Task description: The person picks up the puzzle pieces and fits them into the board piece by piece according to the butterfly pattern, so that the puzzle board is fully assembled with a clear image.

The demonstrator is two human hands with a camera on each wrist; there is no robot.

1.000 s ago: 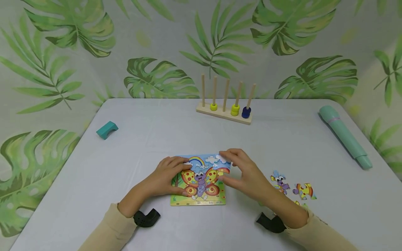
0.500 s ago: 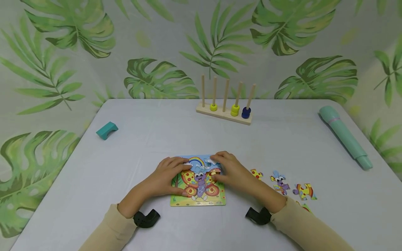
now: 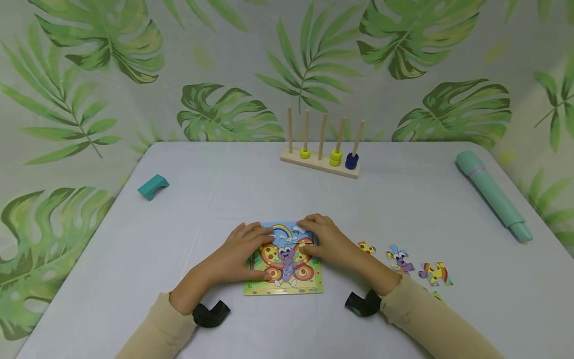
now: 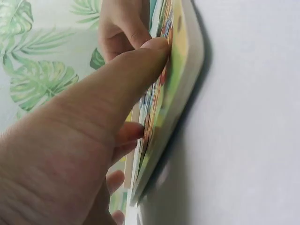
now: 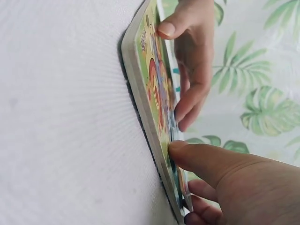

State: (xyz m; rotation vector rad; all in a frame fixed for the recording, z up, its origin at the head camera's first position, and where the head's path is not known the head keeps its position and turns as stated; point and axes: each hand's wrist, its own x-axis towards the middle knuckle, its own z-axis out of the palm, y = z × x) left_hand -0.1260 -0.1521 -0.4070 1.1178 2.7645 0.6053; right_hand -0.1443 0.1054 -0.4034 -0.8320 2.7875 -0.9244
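Butterfly puzzle board [image 3: 283, 290] lay flat on the white table [image 3: 224, 199], near edge centre, between both hands. Left hand [image 3: 240, 254]: fingers relaxed and spread over the board's left side, thumb on the lower picture, nothing pinched. Right hand [image 3: 331, 243]: grip partly closed, thumb and fingers pinching the upper-right puzzle piece [image 3: 306, 238]. Piece sat over its corner, not flush; right wrist view showed it tilted slightly above the board, with a dark gap along the right side in the head view. Loose pieces [image 3: 435, 274] were scattered right of the right hand, one partly hidden by the sleeve [image 3: 430, 314]. Peg stand [image 3: 320, 164] stood at the back with yellow and dark blue rings. Teal arch block [image 3: 153, 187] far left, mint cylinder [image 3: 493, 197] far right.
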